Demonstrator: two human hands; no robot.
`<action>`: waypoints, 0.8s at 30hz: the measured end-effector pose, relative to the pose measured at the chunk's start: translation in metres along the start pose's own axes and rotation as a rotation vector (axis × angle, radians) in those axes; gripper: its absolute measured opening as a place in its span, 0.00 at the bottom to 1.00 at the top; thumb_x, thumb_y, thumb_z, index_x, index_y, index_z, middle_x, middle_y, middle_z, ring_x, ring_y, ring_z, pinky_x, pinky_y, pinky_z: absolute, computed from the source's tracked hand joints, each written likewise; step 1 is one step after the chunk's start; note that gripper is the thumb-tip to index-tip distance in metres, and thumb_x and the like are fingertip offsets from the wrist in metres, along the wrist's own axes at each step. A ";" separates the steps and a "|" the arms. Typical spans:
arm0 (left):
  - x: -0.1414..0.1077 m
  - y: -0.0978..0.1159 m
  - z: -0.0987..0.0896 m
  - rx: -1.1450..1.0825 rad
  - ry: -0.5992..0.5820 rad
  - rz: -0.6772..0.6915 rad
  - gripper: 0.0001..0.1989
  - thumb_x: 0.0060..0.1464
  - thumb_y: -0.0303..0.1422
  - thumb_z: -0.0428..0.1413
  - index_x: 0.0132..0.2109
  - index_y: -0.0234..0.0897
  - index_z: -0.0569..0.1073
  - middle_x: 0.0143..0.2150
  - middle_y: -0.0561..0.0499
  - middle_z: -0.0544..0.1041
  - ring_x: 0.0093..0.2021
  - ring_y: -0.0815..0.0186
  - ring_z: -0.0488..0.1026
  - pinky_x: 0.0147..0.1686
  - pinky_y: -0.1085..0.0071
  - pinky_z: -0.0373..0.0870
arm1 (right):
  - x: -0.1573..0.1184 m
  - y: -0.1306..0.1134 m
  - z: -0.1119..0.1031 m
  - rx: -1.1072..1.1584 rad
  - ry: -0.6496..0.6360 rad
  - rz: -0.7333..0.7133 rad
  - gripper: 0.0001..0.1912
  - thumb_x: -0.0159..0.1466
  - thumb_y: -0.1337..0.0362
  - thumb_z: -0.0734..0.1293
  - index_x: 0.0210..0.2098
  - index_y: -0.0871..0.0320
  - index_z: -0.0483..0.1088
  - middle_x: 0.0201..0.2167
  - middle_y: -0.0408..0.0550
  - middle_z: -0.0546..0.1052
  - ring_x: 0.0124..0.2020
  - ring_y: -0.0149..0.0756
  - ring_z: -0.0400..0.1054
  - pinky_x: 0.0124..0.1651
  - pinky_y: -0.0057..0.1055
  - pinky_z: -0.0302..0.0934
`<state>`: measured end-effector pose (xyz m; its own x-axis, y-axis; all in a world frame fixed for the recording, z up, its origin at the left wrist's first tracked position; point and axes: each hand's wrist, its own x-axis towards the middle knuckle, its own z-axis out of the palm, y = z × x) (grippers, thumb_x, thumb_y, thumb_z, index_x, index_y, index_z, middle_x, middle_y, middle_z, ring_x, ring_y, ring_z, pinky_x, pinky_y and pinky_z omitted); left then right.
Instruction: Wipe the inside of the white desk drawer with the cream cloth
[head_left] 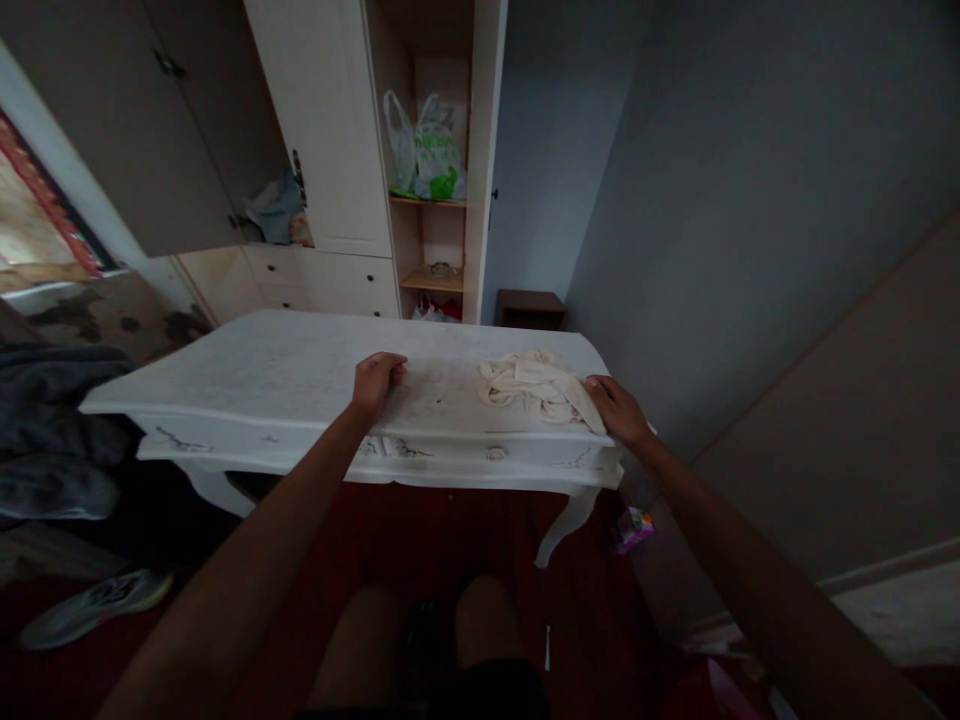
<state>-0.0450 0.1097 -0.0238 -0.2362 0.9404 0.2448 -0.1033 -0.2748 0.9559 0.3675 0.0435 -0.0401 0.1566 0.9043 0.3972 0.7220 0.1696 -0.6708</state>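
Observation:
A crumpled cream cloth [536,385] lies on the right part of the white table [247,360]. My right hand [616,410] grips the cloth's right end near the table's right front corner, with the thumb on top and the other fingers partly hidden. Left of the cloth, my left hand [377,384] rests on the tabletop near the front edge. Its fingers are curled in, and nothing shows between them. Grey smudges and a few dark specks mark the tabletop around it.
Behind the table stands a white wardrobe [337,130] with an open compartment holding plastic bags [439,150]. A small brown cabinet [529,308] is by the wall. Dark clothing [60,430] lies at left, above a shoe [97,605]. A pink box [634,528] sits near the right table leg.

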 end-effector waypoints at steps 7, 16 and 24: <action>-0.008 0.001 0.002 0.060 -0.074 0.030 0.06 0.40 0.34 0.58 0.24 0.35 0.77 0.20 0.53 0.73 0.20 0.71 0.64 0.22 0.74 0.58 | 0.003 0.005 0.002 0.079 0.082 0.019 0.28 0.60 0.37 0.59 0.40 0.56 0.69 0.39 0.54 0.77 0.41 0.46 0.70 0.46 0.42 0.63; -0.008 0.004 0.000 -0.011 -0.020 0.008 0.06 0.39 0.33 0.58 0.24 0.36 0.76 0.20 0.54 0.72 0.20 0.71 0.64 0.21 0.73 0.57 | 0.003 0.004 0.002 0.141 0.083 0.035 0.26 0.57 0.37 0.62 0.38 0.54 0.68 0.37 0.52 0.77 0.40 0.45 0.71 0.46 0.42 0.63; -0.005 0.004 -0.001 -0.053 0.000 0.024 0.07 0.39 0.35 0.57 0.25 0.35 0.76 0.20 0.54 0.71 0.21 0.71 0.64 0.23 0.72 0.58 | 0.001 0.003 0.001 0.165 0.151 0.038 0.22 0.57 0.41 0.64 0.36 0.53 0.70 0.36 0.51 0.78 0.39 0.45 0.72 0.46 0.43 0.65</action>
<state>-0.0450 0.1035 -0.0214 -0.2389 0.9335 0.2675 -0.1486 -0.3073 0.9399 0.3690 0.0456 -0.0421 0.2897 0.8446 0.4503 0.5956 0.2092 -0.7755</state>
